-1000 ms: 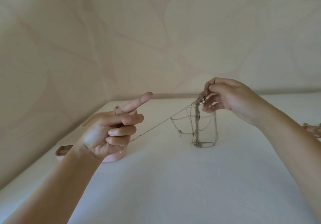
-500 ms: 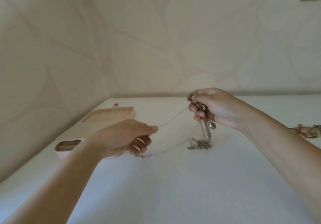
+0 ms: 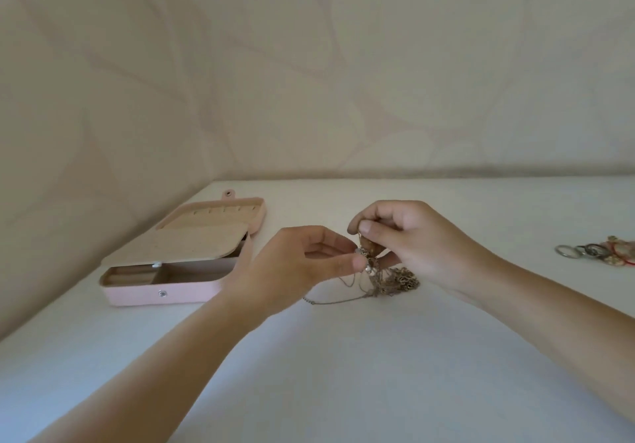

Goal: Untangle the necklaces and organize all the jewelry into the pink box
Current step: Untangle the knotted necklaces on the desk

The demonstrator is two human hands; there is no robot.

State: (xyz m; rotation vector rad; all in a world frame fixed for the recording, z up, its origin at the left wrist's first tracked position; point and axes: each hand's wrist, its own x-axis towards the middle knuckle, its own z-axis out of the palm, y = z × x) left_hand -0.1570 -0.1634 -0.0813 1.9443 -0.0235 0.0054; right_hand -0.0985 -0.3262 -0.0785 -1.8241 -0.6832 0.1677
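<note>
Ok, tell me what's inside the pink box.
The pink box lies open: its front compartments show no jewelry. A beige flap covers the rest, and the left hand hides its right end.

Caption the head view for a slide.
Untangling: left hand and right hand pinch tangled necklaces at the table; pink box open beside them.

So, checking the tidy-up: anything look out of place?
The necklaces are a knotted clump pinched by the left hand and right hand; rings lie loose at far right, outside the open pink box.
</note>
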